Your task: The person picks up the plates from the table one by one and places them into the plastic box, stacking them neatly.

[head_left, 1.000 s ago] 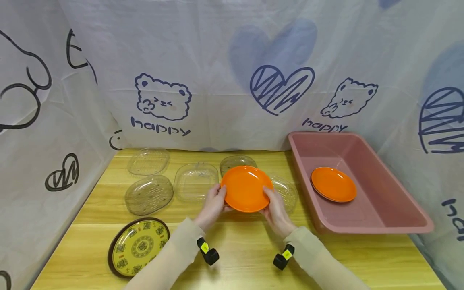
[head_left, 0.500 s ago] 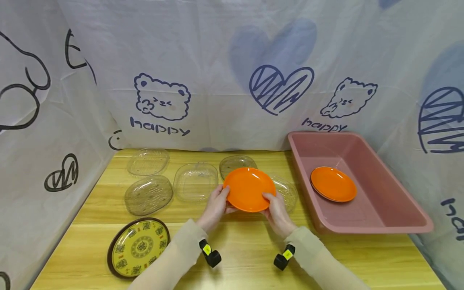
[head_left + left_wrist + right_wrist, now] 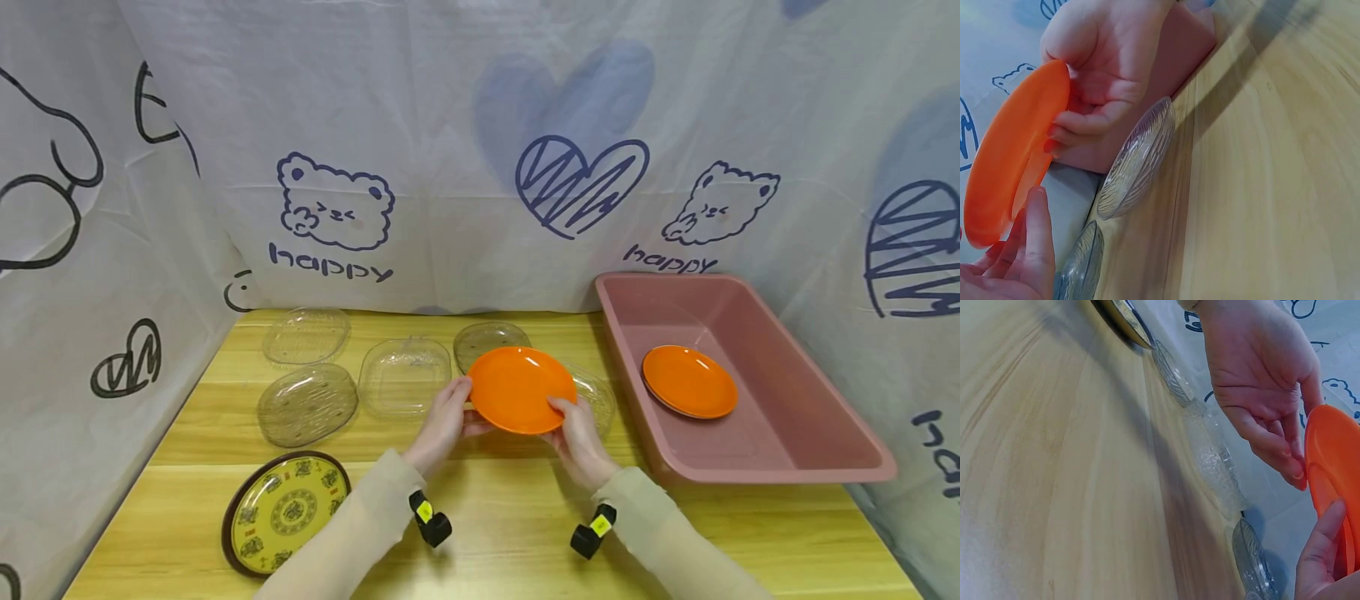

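At left, a patterned plate (image 3: 292, 510) is set on the table (image 3: 510, 517). By the left hand (image 3: 441, 425), the left rim of a raised orange plate (image 3: 521, 387) is pinched; by the right hand (image 3: 581, 446), its right rim. Farther right, a second orange plate (image 3: 690, 382) is held in the pink tub (image 3: 757, 442). A two-handed holding step seems in hand; a steady, level grip is apparently called for next.
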Action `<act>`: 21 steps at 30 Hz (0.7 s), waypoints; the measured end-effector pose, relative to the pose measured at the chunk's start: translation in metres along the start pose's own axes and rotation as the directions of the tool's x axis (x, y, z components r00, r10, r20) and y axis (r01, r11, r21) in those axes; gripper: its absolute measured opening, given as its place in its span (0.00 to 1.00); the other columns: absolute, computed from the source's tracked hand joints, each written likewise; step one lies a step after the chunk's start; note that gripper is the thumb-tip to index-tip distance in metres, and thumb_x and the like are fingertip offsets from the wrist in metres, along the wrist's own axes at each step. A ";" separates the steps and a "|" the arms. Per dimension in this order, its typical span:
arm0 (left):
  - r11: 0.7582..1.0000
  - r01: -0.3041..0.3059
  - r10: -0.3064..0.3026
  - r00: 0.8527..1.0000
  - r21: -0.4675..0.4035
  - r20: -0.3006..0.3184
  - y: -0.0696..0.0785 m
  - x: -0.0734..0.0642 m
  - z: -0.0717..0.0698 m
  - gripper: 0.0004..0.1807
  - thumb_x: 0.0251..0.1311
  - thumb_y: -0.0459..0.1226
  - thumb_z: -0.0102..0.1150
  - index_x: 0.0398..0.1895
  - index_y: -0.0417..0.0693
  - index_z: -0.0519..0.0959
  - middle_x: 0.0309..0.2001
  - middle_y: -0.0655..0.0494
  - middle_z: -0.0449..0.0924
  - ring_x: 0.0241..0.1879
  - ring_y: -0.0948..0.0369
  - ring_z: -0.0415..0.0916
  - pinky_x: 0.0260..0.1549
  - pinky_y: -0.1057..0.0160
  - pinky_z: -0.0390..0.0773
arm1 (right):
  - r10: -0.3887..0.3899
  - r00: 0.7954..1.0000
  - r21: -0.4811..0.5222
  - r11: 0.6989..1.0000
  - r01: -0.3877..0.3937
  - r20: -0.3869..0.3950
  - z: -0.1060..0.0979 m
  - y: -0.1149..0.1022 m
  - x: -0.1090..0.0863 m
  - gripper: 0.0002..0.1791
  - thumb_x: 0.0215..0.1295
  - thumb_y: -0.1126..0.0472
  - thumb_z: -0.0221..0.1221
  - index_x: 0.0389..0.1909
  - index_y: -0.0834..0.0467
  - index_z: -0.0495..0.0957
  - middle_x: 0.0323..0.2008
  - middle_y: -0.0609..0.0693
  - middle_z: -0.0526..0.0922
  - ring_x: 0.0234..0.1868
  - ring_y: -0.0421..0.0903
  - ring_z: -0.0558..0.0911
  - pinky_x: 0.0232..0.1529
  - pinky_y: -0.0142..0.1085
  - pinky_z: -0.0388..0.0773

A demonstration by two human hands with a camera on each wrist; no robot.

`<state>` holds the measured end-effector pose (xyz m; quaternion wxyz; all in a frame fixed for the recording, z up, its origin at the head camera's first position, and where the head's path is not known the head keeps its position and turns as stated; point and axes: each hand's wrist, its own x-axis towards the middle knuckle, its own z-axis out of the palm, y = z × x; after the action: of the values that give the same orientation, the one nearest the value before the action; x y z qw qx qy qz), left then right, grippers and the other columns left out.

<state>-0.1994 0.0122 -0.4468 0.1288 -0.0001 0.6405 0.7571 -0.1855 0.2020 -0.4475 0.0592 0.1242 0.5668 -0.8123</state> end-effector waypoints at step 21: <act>0.954 -0.161 0.166 0.986 0.253 0.002 0.009 0.010 0.005 0.21 0.79 0.36 0.39 0.68 0.37 0.68 0.53 0.34 0.80 0.51 0.40 0.82 0.50 0.49 0.86 | 0.004 1.000 0.018 1.000 -0.004 -0.008 -0.017 -0.047 -0.010 0.23 0.78 0.63 0.40 0.70 0.61 0.56 0.49 0.47 0.74 0.43 0.38 0.81 0.43 0.30 0.82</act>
<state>-0.2095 0.0177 -0.4392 0.0586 0.0618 0.7306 0.6775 -0.1850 0.2338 -0.4076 0.0573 0.1291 0.5596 -0.8166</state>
